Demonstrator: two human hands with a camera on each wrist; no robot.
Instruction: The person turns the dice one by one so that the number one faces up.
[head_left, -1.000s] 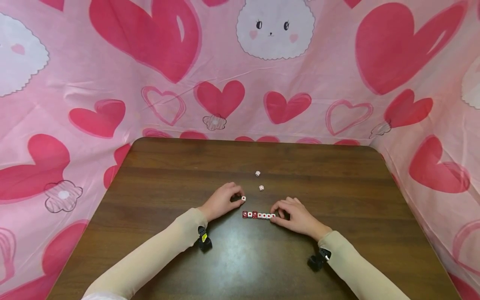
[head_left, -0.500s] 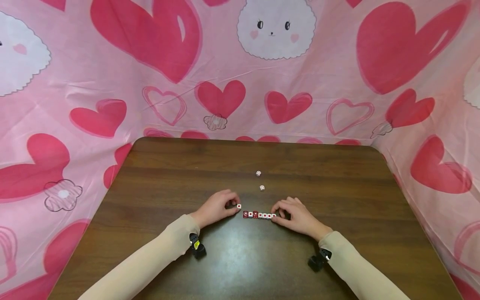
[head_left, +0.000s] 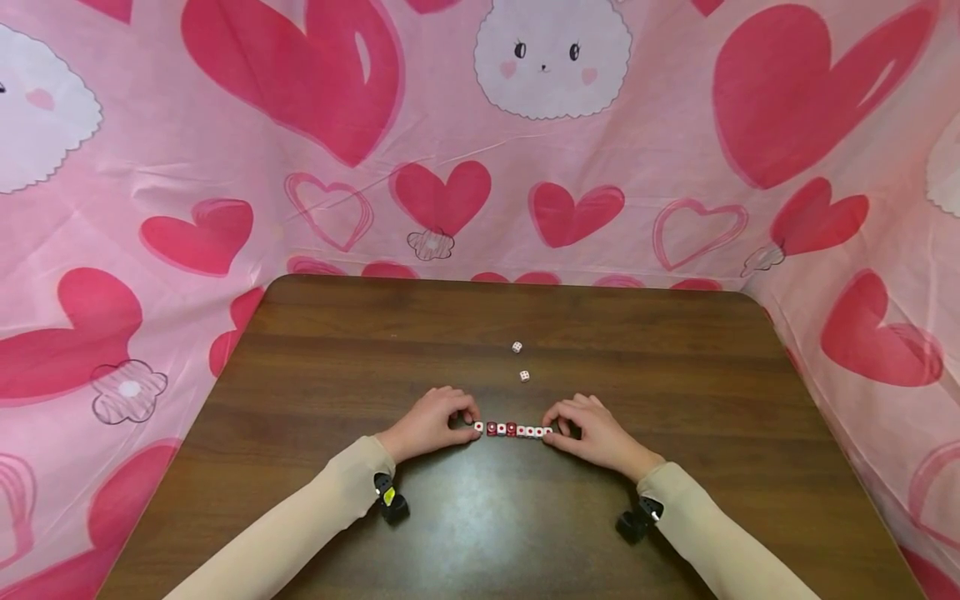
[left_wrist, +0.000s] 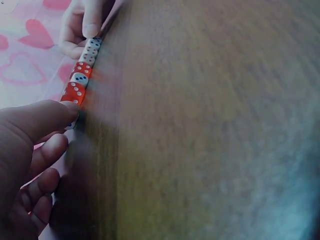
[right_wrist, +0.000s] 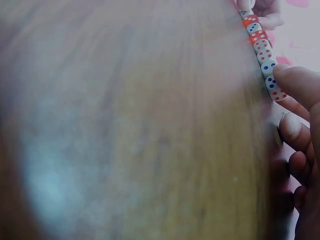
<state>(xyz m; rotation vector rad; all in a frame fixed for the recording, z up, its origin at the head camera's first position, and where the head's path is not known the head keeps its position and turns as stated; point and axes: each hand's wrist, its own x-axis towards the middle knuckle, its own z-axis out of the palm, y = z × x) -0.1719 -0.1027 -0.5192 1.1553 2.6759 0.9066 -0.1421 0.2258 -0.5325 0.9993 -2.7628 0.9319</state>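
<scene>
The left hand [head_left: 427, 423] pinches a white die [head_left: 478, 427] between thumb and index finger. Just beside those fingers, a row of dice [head_left: 512, 429] runs along the table [head_left: 360, 350] toward the other hand: red, white, red, then white ones. The thumb and index finger of the right hand [head_left: 597, 433] pinch the end die [head_left: 548, 432] there. Beyond both hands' fingers, near the gap between them, lie two loose white dice [head_left: 524, 376], apart from each other.

Single pips [head_left: 502, 428] face up along a dice row [head_left: 521, 431]; beyond the row, two loose white dice [head_left: 517, 347] [head_left: 524, 376] show pips too small to count
</scene>
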